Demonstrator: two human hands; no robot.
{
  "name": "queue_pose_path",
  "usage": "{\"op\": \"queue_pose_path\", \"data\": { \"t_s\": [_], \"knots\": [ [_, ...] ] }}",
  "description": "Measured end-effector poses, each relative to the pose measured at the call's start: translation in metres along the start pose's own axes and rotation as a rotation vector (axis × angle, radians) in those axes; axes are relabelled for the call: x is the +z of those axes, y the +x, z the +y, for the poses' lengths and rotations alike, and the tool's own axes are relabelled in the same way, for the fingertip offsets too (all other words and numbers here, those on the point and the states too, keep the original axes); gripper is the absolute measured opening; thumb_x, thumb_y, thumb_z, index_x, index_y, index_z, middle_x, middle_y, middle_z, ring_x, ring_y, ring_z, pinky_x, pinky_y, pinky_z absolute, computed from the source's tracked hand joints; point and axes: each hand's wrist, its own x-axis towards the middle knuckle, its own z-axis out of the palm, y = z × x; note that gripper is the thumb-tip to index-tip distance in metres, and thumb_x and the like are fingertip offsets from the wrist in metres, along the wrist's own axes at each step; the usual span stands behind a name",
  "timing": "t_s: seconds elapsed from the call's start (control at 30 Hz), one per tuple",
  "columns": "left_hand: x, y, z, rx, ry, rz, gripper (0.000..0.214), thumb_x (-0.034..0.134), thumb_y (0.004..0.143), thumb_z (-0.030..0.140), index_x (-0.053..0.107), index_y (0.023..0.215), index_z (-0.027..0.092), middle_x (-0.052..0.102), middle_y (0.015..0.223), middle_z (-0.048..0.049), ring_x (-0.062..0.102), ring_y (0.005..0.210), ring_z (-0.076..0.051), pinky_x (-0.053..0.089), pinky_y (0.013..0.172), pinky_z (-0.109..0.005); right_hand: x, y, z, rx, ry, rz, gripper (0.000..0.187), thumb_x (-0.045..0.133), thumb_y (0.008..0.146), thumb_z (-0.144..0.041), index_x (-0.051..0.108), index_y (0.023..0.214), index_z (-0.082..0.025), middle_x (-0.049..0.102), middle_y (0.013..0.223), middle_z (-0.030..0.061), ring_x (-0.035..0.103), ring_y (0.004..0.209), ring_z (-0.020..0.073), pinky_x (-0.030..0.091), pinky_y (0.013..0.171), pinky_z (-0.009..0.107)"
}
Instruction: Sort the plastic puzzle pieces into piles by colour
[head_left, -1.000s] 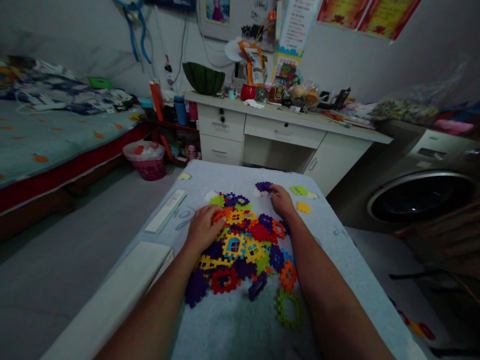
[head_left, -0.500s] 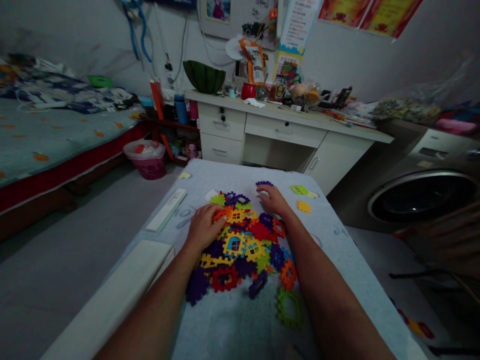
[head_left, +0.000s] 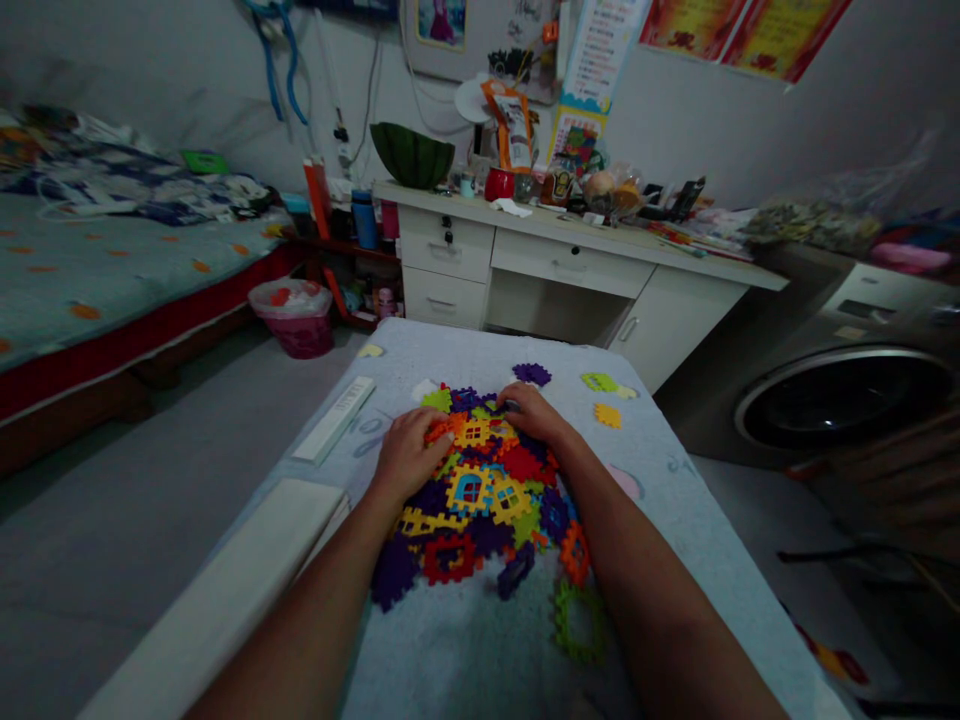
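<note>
A heap of colourful plastic interlocking tiles lies on the cloth-covered table (head_left: 675,560). At the heap's left side rests my left hand (head_left: 411,452), its thumb apart from the fingers, touching orange tiles (head_left: 442,430). My right hand (head_left: 534,412) is over the upper right of the heap with bent fingers spread, by dark purple tiles. Between the hands are a yellow window tile (head_left: 474,433) and a red tile (head_left: 519,462). Closer to me are a yellow tile with a blue window (head_left: 469,488), a red frame tile (head_left: 448,558) and a green frame tile (head_left: 576,620).
A purple tile (head_left: 532,374), a green tile (head_left: 599,382) and a yellow tile (head_left: 607,415) lie apart at the back. Long white boxes (head_left: 334,420) line the left edge. Beyond stand a white desk (head_left: 442,245), a pink bin (head_left: 300,325) and a washing machine (head_left: 855,330).
My right hand has moved left and slightly toward me, from beside the far purple tile onto the heap. That purple tile now shows fully. My left hand has stayed put.
</note>
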Motion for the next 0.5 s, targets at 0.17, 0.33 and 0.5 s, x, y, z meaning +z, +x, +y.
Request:
{"op": "queue_pose_path", "data": {
  "t_s": [0.17,0.33,0.5],
  "knots": [
    [0.000,-0.001,0.000,-0.010,-0.004,-0.011,0.029,0.057,0.082,0.038,0.067,0.104,0.022,0.067,0.118,-0.0067,0.057,0.115,-0.028,0.041,0.103,-0.046,-0.007,-0.002,0.001,-0.009,0.119,0.039,0.021,0.066,0.074,-0.008,0.071,0.091,-0.018,0.066,0.095,0.0056,0.058,0.093,0.0197,0.044,0.088,0.033],
    [0.000,-0.001,0.001,-0.029,0.000,-0.020,0.031,0.056,0.082,0.039,0.067,0.106,0.022,0.065,0.122,-0.0077,0.055,0.118,-0.029,0.040,0.105,-0.047,-0.020,-0.008,0.007,0.081,0.249,0.137,0.015,0.067,0.075,-0.014,0.073,0.088,-0.019,0.066,0.094,0.0052,0.059,0.089,0.0176,0.047,0.083,0.031],
    [-0.001,-0.001,0.003,-0.036,-0.003,-0.024,0.030,0.057,0.082,0.038,0.067,0.105,0.022,0.066,0.120,-0.0073,0.056,0.117,-0.029,0.040,0.105,-0.046,-0.019,-0.012,0.020,0.379,0.457,0.410,0.016,0.061,0.075,-0.025,0.068,0.088,-0.019,0.064,0.075,0.0004,0.059,0.066,0.0149,0.048,0.063,0.028]
  ]
}}
